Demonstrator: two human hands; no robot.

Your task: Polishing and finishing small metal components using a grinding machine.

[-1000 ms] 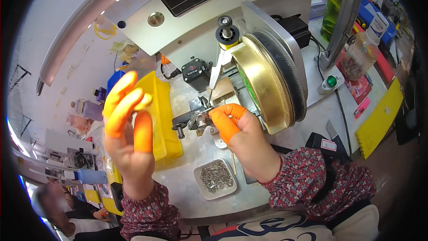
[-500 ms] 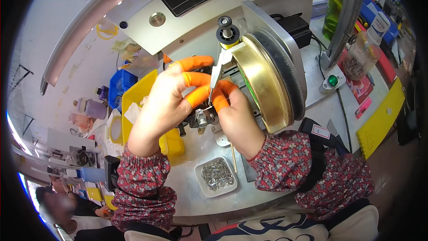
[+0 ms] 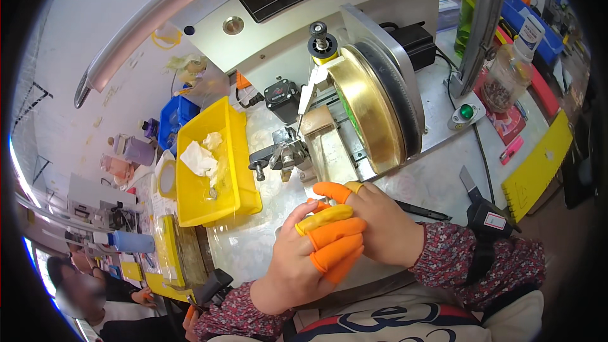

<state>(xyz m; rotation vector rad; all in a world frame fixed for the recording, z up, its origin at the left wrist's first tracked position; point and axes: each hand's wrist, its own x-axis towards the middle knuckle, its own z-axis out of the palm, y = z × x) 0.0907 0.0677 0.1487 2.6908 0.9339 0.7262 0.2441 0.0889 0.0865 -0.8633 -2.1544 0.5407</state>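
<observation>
Both my hands meet low over the bench, in front of the winding machine, with orange and yellow finger cots on several fingers. My left hand (image 3: 320, 250) is closed, its fingers curled against my right hand (image 3: 386, 221). The right hand's fingers bend in toward the left, and some are hidden behind it. Whatever lies between them cannot be made out. Beyond them stands a small metal clamp fixture (image 3: 288, 155), with the thin tip of a white guide arm (image 3: 306, 98) close above it. A large brass-coloured wheel (image 3: 367, 111) is to the right of the fixture.
A yellow bin (image 3: 221, 199) holding crumpled white tissue is on the left. To the right lie a black pen-like tool (image 3: 423, 210), a green button box (image 3: 467, 113) and a yellow notebook (image 3: 535, 168). A co-worker (image 3: 82, 297) sits at lower left.
Both hands have drawn back from the fixture toward me and come together. They now cover the place where the white tray of small metal parts was seen. The fixture is uncovered.
</observation>
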